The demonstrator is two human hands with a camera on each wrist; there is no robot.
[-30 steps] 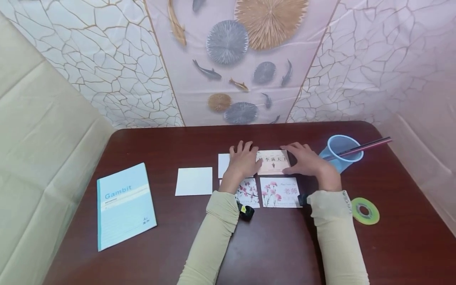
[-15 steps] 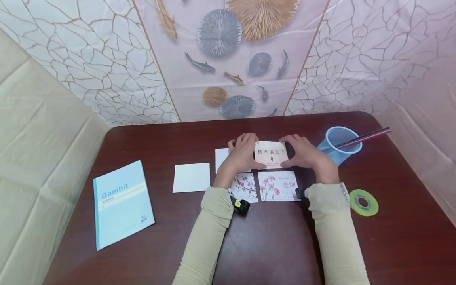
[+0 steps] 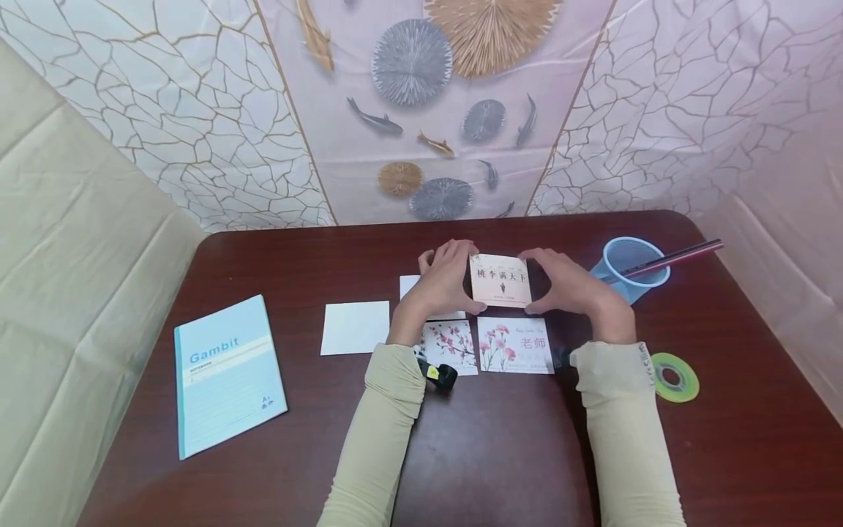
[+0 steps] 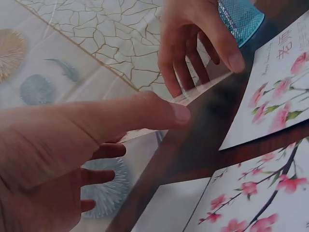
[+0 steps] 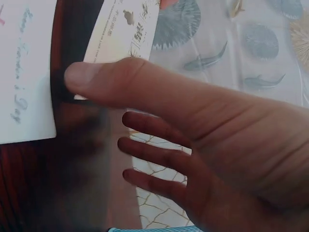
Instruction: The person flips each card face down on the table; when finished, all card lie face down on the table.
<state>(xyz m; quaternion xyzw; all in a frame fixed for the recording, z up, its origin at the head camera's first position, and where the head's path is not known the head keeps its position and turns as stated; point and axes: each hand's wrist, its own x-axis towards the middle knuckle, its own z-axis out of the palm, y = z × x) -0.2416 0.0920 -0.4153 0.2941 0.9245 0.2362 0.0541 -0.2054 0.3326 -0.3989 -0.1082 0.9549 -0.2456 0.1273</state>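
Note:
A cream card (image 3: 502,279) printed with dark characters is raised off the table, its face tilted toward me. My left hand (image 3: 443,284) pinches its left edge, thumb at the lower corner. At the right edge, my right hand (image 3: 574,291) pinches the same card; the right wrist view has that thumb over the printed face. Below lies a card with pink carnations (image 3: 516,345). Beside that is a card with a blossom branch (image 3: 451,348), partly covered by my left wrist. A white card (image 3: 408,285) is mostly hidden behind my left hand.
Left of the cards lies a blank white card (image 3: 356,328). A light blue notebook (image 3: 230,377) is farther left. A blue mesh cup (image 3: 628,274) holding dark sticks stands close to my right hand, with a green tape roll (image 3: 675,378) nearer the right forearm.
The cream card, flat on the table a second ago, is now gripped at both edges and lifted, with its face tipped up. My hands have risen slightly with it.

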